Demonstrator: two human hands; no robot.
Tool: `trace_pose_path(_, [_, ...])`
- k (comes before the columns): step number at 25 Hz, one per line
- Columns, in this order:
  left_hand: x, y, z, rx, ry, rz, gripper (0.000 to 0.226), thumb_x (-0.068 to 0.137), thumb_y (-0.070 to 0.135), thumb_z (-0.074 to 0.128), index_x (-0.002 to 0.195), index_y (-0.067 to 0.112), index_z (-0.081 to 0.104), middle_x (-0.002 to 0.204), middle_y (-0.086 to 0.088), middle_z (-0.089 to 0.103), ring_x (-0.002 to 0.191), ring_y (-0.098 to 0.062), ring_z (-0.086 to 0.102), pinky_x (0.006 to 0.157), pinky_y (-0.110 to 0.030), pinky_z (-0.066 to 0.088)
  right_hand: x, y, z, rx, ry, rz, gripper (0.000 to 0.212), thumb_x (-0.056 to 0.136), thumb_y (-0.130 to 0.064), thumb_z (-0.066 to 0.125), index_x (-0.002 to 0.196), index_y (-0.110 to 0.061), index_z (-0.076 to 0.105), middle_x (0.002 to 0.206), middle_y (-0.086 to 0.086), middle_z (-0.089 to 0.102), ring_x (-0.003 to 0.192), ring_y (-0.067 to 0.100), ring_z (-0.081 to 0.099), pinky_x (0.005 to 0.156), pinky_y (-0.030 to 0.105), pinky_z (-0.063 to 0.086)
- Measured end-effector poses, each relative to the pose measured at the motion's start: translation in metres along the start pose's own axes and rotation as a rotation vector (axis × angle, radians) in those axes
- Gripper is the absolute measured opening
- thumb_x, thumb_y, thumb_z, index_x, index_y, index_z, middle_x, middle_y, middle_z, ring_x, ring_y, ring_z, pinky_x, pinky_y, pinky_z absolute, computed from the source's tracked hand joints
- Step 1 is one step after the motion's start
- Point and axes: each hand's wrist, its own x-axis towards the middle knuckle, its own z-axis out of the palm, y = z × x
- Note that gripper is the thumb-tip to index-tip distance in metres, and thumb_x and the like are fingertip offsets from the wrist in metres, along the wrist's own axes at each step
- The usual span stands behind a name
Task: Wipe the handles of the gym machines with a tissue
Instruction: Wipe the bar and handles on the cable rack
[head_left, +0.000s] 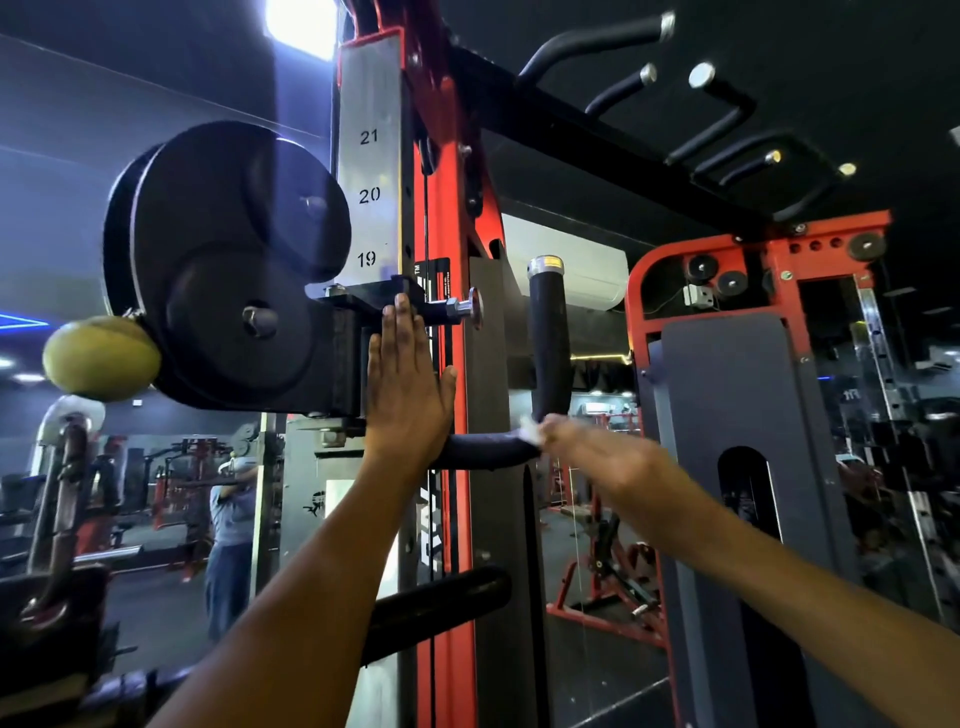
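A black L-shaped padded handle (549, 332) juts from the red cable machine (451, 218), running level from the carriage and then bending upright to a chrome cap. My left hand (408, 379) lies flat with straight fingers against the black pulley carriage, right where the handle starts. My right hand (597, 452), blurred, holds a white tissue (531, 431) against the bend of the handle. Most of the tissue is hidden under the fingers.
A large black pulley housing (223, 265) and a yellow stopper ball (101, 358) stand to the left. Black pull-up grips (717, 119) hang overhead. A grey weight-stack shroud (727, 415) fills the right. A black bar (441, 597) crosses lower down. A mirror shows a person (231, 525).
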Motion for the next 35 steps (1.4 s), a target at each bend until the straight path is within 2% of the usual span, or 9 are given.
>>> trace_pose_path(3, [0.0, -0.001, 0.002, 0.002, 0.012, -0.002, 0.07, 0.102, 0.039, 0.026, 0.152, 0.003, -0.008, 0.159, -0.012, -0.02, 0.148, -0.023, -0.016, 0.12, -0.036, -0.006, 0.04, 0.036, -0.002, 0.197, 0.427, 0.615, 0.025, 0.084, 0.003, 0.061, 0.107, -0.005, 0.067, 0.106, 0.013, 0.064, 0.097, 0.024, 0.062, 0.076, 0.013, 0.046])
trace_pose_path(5, [0.0, -0.001, 0.002, 0.004, 0.016, 0.002, 0.069, 0.102, 0.038, 0.026, 0.152, 0.003, -0.006, 0.16, -0.012, -0.019, 0.148, -0.023, -0.016, 0.12, -0.036, -0.006, 0.088, 0.06, -0.007, 0.4, 0.538, 0.866, 0.02, 0.087, -0.003, 0.06, 0.103, -0.007, 0.07, 0.104, 0.006, 0.066, 0.095, 0.018, 0.06, 0.072, 0.006, 0.044])
trace_pose_path(9, [0.001, -0.001, 0.003, 0.017, 0.011, 0.002, 0.068, 0.102, 0.038, 0.025, 0.152, 0.002, -0.004, 0.16, -0.012, -0.019, 0.148, -0.024, -0.015, 0.121, -0.036, -0.005, 0.093, 0.034, 0.018, 0.552, 0.57, 0.866, 0.023, 0.087, -0.001, 0.059, 0.108, -0.006, 0.068, 0.101, -0.005, 0.066, 0.091, 0.006, 0.06, 0.074, -0.002, 0.041])
trace_pose_path(14, [0.0, 0.0, 0.004, 0.048, 0.02, 0.004, 0.068, 0.102, 0.039, 0.022, 0.152, 0.001, -0.005, 0.159, -0.014, -0.019, 0.148, -0.025, -0.015, 0.121, -0.038, -0.004, 0.01, -0.052, 0.048, 1.069, 0.556, 1.208, 0.019, 0.086, 0.0, 0.061, 0.089, -0.017, 0.069, 0.087, -0.001, 0.069, 0.086, 0.014, 0.064, 0.077, 0.025, 0.052])
trace_pose_path(18, [-0.001, -0.001, 0.004, 0.024, 0.012, 0.003, 0.068, 0.102, 0.039, 0.022, 0.152, 0.002, -0.006, 0.159, -0.013, -0.02, 0.148, -0.024, -0.016, 0.121, -0.037, -0.005, 0.072, 0.023, 0.021, 1.178, 0.5, 1.239, 0.023, 0.093, -0.011, 0.052, 0.112, -0.018, 0.064, 0.091, -0.006, 0.064, 0.084, 0.013, 0.061, 0.068, 0.022, 0.05])
trace_pose_path(21, [-0.001, 0.0, 0.004, 0.015, 0.038, 0.005, 0.067, 0.102, 0.038, 0.024, 0.152, 0.002, -0.004, 0.16, -0.013, -0.018, 0.148, -0.024, -0.015, 0.121, -0.037, -0.006, 0.091, 0.049, 0.014, 1.456, 0.394, 1.159, 0.029, 0.096, -0.002, 0.042, 0.105, -0.019, 0.063, 0.098, 0.004, 0.068, 0.083, 0.018, 0.066, 0.07, 0.033, 0.055])
trace_pose_path(27, [-0.004, 0.001, 0.002, -0.004, 0.045, 0.008, 0.068, 0.102, 0.037, 0.027, 0.152, 0.003, -0.005, 0.16, -0.013, -0.017, 0.148, -0.023, -0.015, 0.118, -0.034, -0.01, 0.02, -0.016, 0.042, 1.777, 0.423, 1.361, 0.022, 0.091, 0.006, 0.045, 0.104, -0.002, 0.062, 0.108, 0.016, 0.066, 0.094, 0.021, 0.066, 0.071, 0.021, 0.057])
trace_pose_path(30, [-0.002, 0.003, -0.001, 0.046, 0.008, 0.001, 0.068, 0.103, 0.037, 0.025, 0.151, 0.003, -0.008, 0.159, -0.014, -0.021, 0.147, -0.024, -0.018, 0.118, -0.035, -0.011, 0.009, -0.047, 0.034, 1.6, 0.257, 1.36, 0.017, 0.086, 0.006, 0.055, 0.096, -0.002, 0.067, 0.103, 0.017, 0.068, 0.09, 0.025, 0.068, 0.07, 0.023, 0.057])
trace_pose_path(35, [-0.019, 0.005, -0.014, 0.1, -0.069, 0.069, 0.072, 0.103, 0.043, 0.028, 0.153, 0.005, -0.006, 0.157, -0.015, -0.024, 0.145, -0.024, -0.022, 0.117, -0.036, -0.016, 0.039, -0.041, -0.012, 0.463, 0.364, 0.806, 0.027, 0.087, -0.005, 0.06, 0.113, -0.014, 0.063, 0.101, -0.005, 0.059, 0.091, 0.007, 0.058, 0.077, 0.006, 0.045])
